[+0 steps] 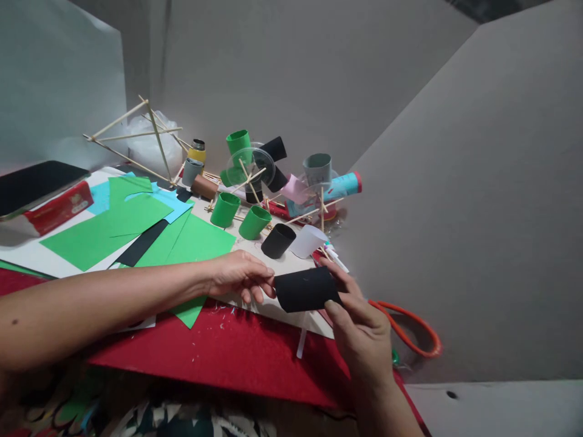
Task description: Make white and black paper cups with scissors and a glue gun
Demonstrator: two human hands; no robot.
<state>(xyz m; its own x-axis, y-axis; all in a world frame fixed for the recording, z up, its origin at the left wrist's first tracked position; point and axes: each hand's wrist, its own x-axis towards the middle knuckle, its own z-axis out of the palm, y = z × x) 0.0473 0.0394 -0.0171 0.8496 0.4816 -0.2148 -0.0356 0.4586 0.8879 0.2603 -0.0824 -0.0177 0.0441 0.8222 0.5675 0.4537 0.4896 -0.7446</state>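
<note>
Between my hands is a piece of black paper, bent into a curve. My right hand holds its right end, with the thumb below and the fingers behind and above. At its left edge, the fingertips of my left hand pinch the paper; the exact contact is partly hidden. Just beyond stand a black paper tube and a white paper tube. Two green paper tubes are farther left.
Green paper sheets and a phone on a red stand lie left. Behind are a stick frame and a wheel-like stick piece with clear discs and paper tubes. An orange loop lies right of the red table, by a grey wall.
</note>
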